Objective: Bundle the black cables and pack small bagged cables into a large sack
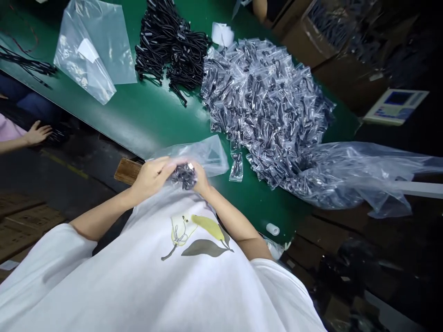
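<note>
Close to my chest, at the table's near edge, both hands hold a bunch of small clear packets (185,175) with dark contents. My left hand (148,180) is closed round the bunch from the left, its fingers slightly blurred. From the other side my right hand (201,180) grips it, with most of its fingers hidden behind the packets. A larger clear plastic bag (212,157) lies just beyond my hands. One single small packet (236,167) rests to the right of that bag. Exactly what the packets contain is too small to tell.
A big heap of similar packets (263,97) covers the green table (114,115), partly under clear sheeting (353,170). Bundled black cables (169,46) and flat plastic bags (117,50) lie at the back. Another person's hand (38,133) shows at left. A white roll (272,229) sits right.
</note>
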`<state>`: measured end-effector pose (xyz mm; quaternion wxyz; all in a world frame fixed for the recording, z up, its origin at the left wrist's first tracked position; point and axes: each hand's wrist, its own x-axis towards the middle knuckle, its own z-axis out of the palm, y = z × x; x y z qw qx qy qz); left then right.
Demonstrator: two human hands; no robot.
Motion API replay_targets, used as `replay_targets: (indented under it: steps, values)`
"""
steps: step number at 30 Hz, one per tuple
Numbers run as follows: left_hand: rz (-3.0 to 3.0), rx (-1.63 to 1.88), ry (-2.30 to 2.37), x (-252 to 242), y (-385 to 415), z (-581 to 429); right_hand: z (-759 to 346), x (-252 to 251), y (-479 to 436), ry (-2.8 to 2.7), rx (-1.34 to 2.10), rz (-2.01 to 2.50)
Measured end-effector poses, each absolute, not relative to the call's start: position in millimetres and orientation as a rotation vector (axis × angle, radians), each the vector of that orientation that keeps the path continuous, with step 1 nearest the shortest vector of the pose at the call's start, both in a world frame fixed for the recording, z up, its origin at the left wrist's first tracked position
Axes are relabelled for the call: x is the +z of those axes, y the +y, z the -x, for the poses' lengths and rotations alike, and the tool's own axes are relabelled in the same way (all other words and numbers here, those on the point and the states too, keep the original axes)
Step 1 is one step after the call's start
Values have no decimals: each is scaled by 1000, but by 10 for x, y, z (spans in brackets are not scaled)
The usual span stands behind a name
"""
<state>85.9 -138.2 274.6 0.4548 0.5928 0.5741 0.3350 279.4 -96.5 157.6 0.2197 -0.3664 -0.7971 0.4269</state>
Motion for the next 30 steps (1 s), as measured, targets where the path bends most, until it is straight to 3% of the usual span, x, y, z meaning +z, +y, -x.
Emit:
replay_targets:
  steps: [4, 8, 14, 19, 25, 30]
  values:
    - [-1856, 693, 1039, 2600, -1564, -1043, -2686, 1306, -729, -2559, 1137, 865]
    - [-1868, 579, 803, 2430, -1590, -1230, -2239, 1102, -725, -2909, 1094, 657]
    - [-1613, 514, 620, 2403, -1736, -908, -1503, 846, -669, -2994, 1006, 1067]
    - [-1569, 423, 686, 2500, -1713, -464, -1419, 1077, -605, -2843, 1181, 1218]
    - [-1385, 397, 707, 2363, -1007, -315, -2609, 1724, -922, -2557, 1518, 933]
    - [-1520, 238, 1194, 1875, 42, -1111, -4346, 1687, -771, -2343, 1502, 1410]
